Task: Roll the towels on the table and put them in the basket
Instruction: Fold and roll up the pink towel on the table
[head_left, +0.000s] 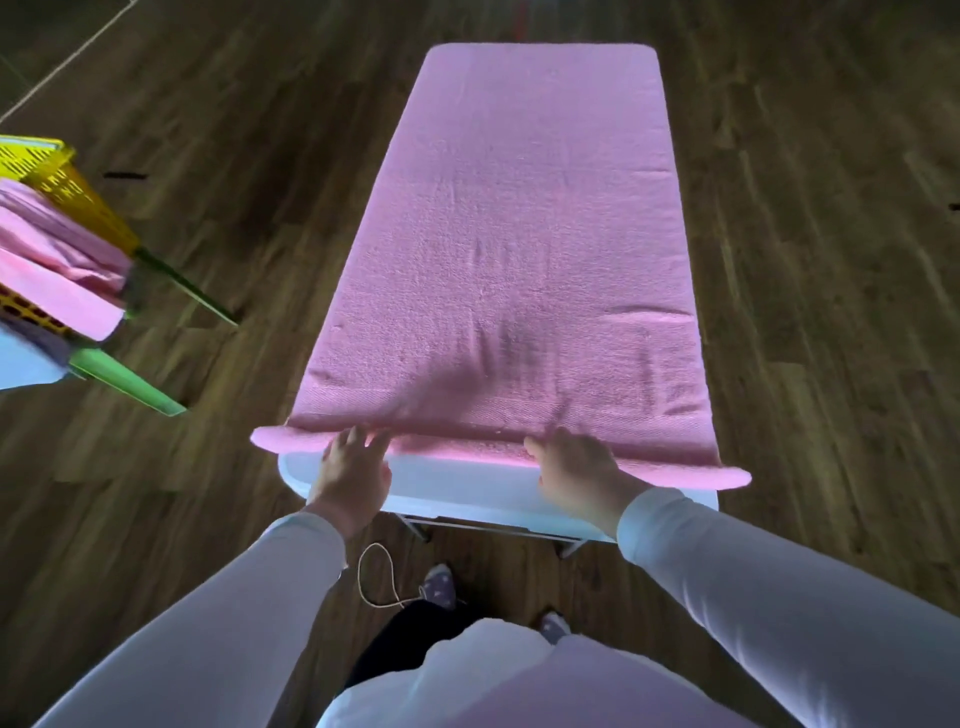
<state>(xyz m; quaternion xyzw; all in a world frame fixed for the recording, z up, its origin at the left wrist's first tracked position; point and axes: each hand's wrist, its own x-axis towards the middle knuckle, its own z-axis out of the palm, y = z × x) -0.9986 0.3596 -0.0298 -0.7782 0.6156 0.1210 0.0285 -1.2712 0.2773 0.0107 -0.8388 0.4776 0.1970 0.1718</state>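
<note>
**Near hem of pink towel (519, 234) turned over on white worktop (467, 491)**

Head view: pink towel spread lengthwise, near edge folded into a narrow band overhanging both sides. Left grip (353, 467) at that band, fingers straight and splayed, blurred. Right grip (576, 467) on the same band, thumb out, fingertips hidden — pinching or pressing, cannot tell. Yellow basket (67, 192) far left, pink cloth (52, 254) inside.

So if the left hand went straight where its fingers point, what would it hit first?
The pink towel: the left hand touches its near edge, and only flat towel seems to lie ahead.
</note>
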